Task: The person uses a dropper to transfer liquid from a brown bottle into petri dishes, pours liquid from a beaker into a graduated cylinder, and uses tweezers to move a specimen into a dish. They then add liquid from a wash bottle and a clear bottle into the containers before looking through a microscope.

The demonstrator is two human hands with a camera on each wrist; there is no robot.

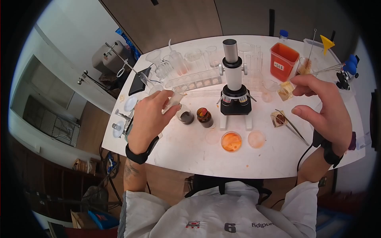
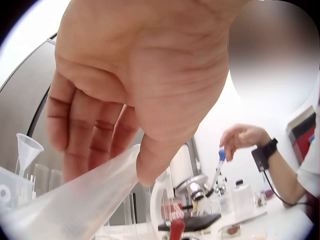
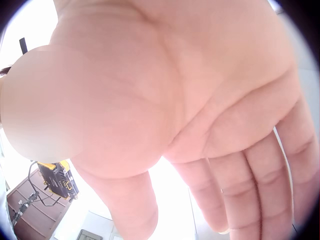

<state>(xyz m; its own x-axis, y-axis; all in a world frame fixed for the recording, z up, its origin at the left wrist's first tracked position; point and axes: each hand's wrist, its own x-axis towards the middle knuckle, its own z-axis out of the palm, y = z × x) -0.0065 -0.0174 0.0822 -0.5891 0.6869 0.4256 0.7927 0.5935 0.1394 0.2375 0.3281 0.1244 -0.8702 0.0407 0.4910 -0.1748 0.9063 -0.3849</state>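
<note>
In the head view my left hand (image 1: 151,117) pinches a translucent, tapering plastic tube (image 1: 174,99) between thumb and fingers, above a small glass jar of dark contents (image 1: 185,116). The left wrist view shows the tube (image 2: 75,205) slanting, its narrow end at the thumb. Right of the jar stands an open brown glass bottle (image 1: 204,118) with red and yellow inside. My right hand (image 1: 327,111) is raised over the right side of the table, thumb and fingers apart, holding nothing. Near it lie metal tweezers (image 1: 295,131) and a paper square with a dark brown sample (image 1: 279,118).
A microscope (image 1: 234,79) stands mid-table. In front are a dish with orange contents (image 1: 231,142) and a clear dish (image 1: 256,139). Behind are a clear tube rack (image 1: 194,83) and glassware. An orange bin (image 1: 284,61) and yellow funnel (image 1: 327,43) stand at the back right.
</note>
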